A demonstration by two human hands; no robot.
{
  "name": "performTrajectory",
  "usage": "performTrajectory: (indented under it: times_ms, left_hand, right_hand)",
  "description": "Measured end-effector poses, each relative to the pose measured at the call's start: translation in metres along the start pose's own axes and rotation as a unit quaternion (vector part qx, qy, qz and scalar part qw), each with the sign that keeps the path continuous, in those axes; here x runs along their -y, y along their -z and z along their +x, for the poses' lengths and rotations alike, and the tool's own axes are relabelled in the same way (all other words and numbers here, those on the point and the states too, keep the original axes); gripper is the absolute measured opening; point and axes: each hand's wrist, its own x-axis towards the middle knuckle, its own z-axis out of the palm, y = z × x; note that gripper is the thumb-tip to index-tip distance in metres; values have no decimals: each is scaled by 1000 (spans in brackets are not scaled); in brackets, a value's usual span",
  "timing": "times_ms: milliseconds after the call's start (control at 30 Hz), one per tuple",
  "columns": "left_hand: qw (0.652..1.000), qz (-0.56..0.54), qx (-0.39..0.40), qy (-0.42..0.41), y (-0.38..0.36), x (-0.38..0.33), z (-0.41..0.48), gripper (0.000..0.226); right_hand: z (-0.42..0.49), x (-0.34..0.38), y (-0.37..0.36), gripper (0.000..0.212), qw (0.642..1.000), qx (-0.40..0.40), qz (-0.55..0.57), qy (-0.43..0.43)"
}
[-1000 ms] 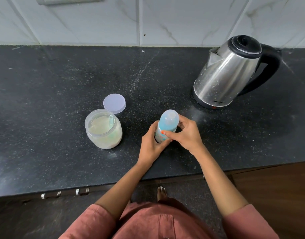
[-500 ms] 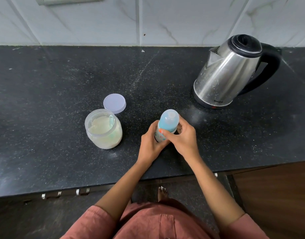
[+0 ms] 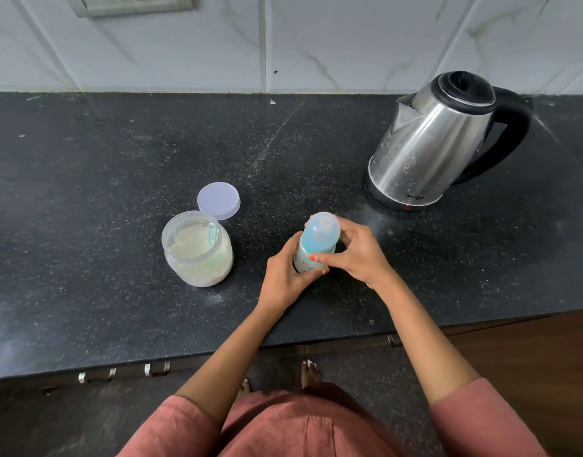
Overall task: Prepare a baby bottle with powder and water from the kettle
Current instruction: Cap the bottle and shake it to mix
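Note:
A small baby bottle [image 3: 317, 240] with a translucent blue cap stands upright on the black counter [image 3: 118, 153], a little right of centre. My left hand [image 3: 285, 275] wraps its printed lower body from the left. My right hand [image 3: 357, 253] grips the cap and collar from the right. To the left sits an open clear jar of pale powder [image 3: 198, 249] with a scoop inside. Its lilac lid [image 3: 218, 200] lies flat just behind it. A steel kettle [image 3: 432, 143] with a black lid and handle stands at the back right.
A white tiled wall [image 3: 283, 41] with a switch plate runs behind the counter. The counter's front edge has drawer handles [image 3: 125, 372] below it, and wooden cabinet fronts show at the lower right. Powder dust speckles the counter near the kettle.
The bottle stays in the same spot in both hands. My right hand has shifted slightly around the cap, its fingers turned. Jar, lid and kettle have not moved.

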Motion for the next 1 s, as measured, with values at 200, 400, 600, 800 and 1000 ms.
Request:
performTrajectory:
  times_ms: [200,400,600,800,1000]
  left_hand:
    - [999,11,-32,-15,-3,-7,-5,60]
    - [999,12,-42,-5,-6,-14,-8,59]
    - [999,18,-40,-4,-4,-21,-11,63]
    - [999,23,-28,-5,-3,-17,-11,65]
    - [996,78,30,22,8,-6,-16,68]
  right_hand:
    - [-8,1,-20,53,993,-108,-42,-3]
    - [-8,-1,-33,56,984,-174,-31,7]
    - [-11,-3,-41,58,982,-187,-4,0]
    - [-14,-11,-47,69,983,-182,2,-22]
    - [-17,-22,-61,65,969,-243,-5,-49]
